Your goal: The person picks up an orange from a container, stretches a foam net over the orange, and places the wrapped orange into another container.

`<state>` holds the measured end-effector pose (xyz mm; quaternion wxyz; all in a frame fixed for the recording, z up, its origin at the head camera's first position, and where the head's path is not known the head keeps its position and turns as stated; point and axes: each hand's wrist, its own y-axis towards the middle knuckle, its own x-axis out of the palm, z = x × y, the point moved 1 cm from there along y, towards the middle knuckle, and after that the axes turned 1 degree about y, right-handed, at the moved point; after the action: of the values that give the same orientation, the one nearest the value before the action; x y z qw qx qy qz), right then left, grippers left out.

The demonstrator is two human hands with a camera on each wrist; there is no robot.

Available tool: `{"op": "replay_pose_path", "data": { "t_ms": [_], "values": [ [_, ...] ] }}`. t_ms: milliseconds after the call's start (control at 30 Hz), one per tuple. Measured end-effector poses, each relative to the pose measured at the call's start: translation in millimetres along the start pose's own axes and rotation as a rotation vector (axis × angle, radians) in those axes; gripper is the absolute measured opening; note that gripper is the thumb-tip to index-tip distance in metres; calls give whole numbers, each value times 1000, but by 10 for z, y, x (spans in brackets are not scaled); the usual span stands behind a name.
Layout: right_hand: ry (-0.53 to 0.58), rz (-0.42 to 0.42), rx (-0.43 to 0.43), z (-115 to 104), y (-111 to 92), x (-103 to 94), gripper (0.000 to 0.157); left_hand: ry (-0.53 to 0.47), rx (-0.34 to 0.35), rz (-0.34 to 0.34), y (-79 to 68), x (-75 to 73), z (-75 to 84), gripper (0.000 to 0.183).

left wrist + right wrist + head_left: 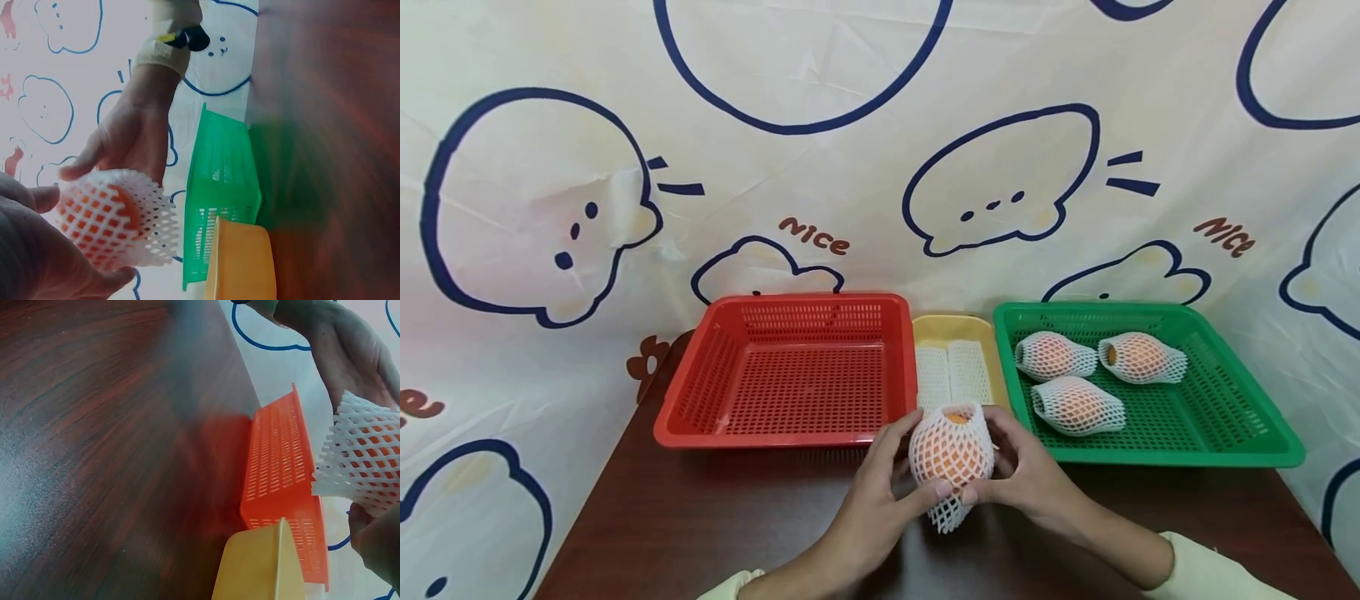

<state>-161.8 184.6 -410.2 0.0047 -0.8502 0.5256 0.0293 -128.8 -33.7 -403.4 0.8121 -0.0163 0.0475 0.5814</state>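
Above the dark table, both hands hold an orange fruit in a white foam net [951, 458] between them. My left hand [880, 498] grips its left side, thumb across the front. From the right, my right hand [1036, 477] holds it with its thumb low on the net and its fingers behind. An opening at the top of the foam net shows bare orange skin, and the net's loose end hangs below. In the left wrist view the netted fruit [100, 215] sits between both hands; the right wrist view shows the white mesh [362, 456] closely.
A red basket [782, 439] stands at the back left. Next to it, a yellow tray [951, 321] holds flat white foam nets [968, 371]. In the green basket [1232, 383] at right lie three netted fruits [1078, 406]. A printed cloth [865, 183] hangs behind.
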Motion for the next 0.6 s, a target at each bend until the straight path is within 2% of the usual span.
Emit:
{"op": "replay_pose_path", "data": {
  "t_ms": [267,400,500,600],
  "values": [
    [-21,4,22,-22,-20,-21,82,-140,6,-11,67,22,-24,79],
    [-87,5,40,-67,-41,-63,80,-160,8,-36,113,50,-29,77],
    [-193,26,58,-134,-70,-115,78,-100,11,-55,172,78,-33,79],
    [-378,67,43,-222,-116,-233,80,52,26,-75,249,115,-27,83]
  ]
}}
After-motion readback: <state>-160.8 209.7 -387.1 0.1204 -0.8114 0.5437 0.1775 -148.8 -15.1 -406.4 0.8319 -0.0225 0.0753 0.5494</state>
